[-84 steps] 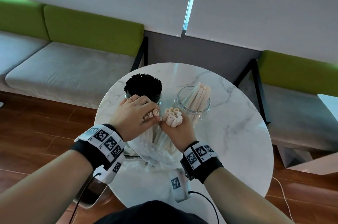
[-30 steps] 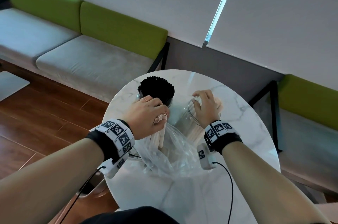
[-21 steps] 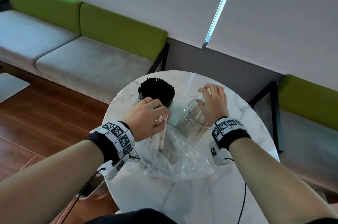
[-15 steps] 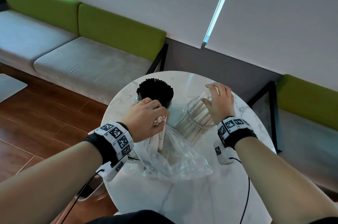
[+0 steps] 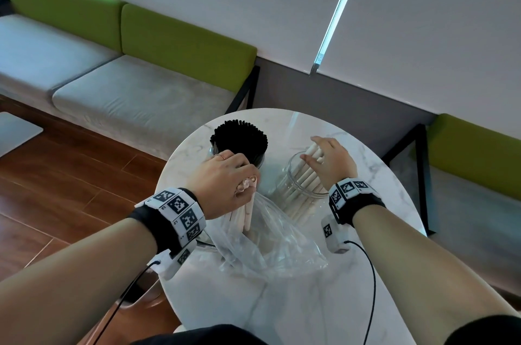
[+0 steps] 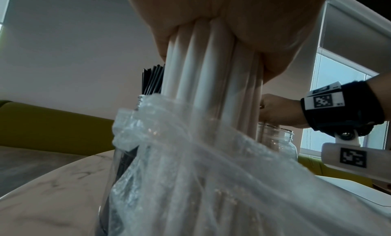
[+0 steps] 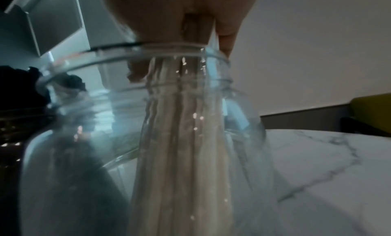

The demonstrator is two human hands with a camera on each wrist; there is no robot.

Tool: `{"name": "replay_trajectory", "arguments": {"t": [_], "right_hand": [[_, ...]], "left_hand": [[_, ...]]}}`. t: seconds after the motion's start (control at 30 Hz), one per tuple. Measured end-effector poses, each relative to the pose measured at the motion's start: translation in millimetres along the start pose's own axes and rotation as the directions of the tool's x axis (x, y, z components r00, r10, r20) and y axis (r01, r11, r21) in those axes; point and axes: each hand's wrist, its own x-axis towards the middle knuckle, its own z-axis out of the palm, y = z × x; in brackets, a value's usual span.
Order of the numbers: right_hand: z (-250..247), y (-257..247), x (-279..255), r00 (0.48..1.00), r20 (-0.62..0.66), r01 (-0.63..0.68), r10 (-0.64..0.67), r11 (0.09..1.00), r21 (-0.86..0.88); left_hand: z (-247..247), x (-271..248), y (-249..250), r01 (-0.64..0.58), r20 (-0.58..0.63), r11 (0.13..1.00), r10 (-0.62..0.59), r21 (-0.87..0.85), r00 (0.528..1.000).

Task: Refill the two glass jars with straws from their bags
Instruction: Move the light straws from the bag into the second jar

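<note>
Black-straw round glass jar (image 5: 239,144), upper centre: looking full | left hand (image 5: 222,184) gripping cream paper straws (image 5: 245,213) in clear plastic bag (image 5: 267,246) | right hand (image 5: 329,160), fingers spread, settling cream straws in part-filled clear glass jar (image 5: 301,189) | refilling remaining.

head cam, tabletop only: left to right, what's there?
left hand gripping white straws → jar of black straws → clear plastic bag → glass jar with white straws → right hand at its mouth
</note>
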Motion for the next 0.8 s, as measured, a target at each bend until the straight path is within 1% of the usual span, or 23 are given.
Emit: {"name": "replay_trajectory", "arguments": {"t": [0.1, 0.17, 0.23, 0.37, 0.4, 0.6, 0.67, 0.73, 0.8], "right_hand": [[4, -4, 6, 0.995, -0.09, 0.039, -0.033, 0.997, 0.068], [0, -6, 10, 0.992, -0.124, 0.045, -0.035, 0.996, 0.078], [-5, -6, 15, 0.992, -0.125, 0.037, -0.03, 0.998, 0.051], [-4, -3, 16, 0.998, -0.036, 0.053, -0.055, 0.996, -0.07], [-3, -3, 15, 0.998, -0.031, 0.057, -0.059, 0.995, -0.084], [1, -1, 11, 0.977, -0.156, 0.138, -0.148, 0.988, -0.075], [-1, 0, 10, 0.983, -0.131, 0.12, -0.128, 0.991, -0.065], [-3, 1, 10, 0.997, -0.053, 0.062, -0.064, 0.997, -0.042], [-8, 0, 12, 0.999, 0.001, 0.035, -0.035, 0.999, -0.032]], "left_hand": [[1, 0, 0, 0.004, -0.001, 1.0, -0.004, -0.009, 1.0], [2, 0, 0, 0.006, -0.003, 1.0, -0.006, -0.011, 1.0], [2, 0, -1, 0.004, -0.006, 1.0, -0.004, -0.011, 1.0], [1, -1, -1, 0.001, -0.002, 1.0, -0.001, -0.007, 1.0], [1, -1, -1, 0.002, -0.001, 1.0, -0.002, -0.007, 1.0], [1, 1, -1, 0.006, 0.007, 1.0, -0.006, -0.014, 1.0], [1, 0, -1, 0.007, 0.006, 1.0, -0.007, -0.005, 1.0], [1, 0, -1, 0.013, 0.004, 1.0, -0.013, 0.01, 1.0], [0, 0, 0, 0.015, 0.002, 1.0, -0.015, 0.014, 1.0]]}}
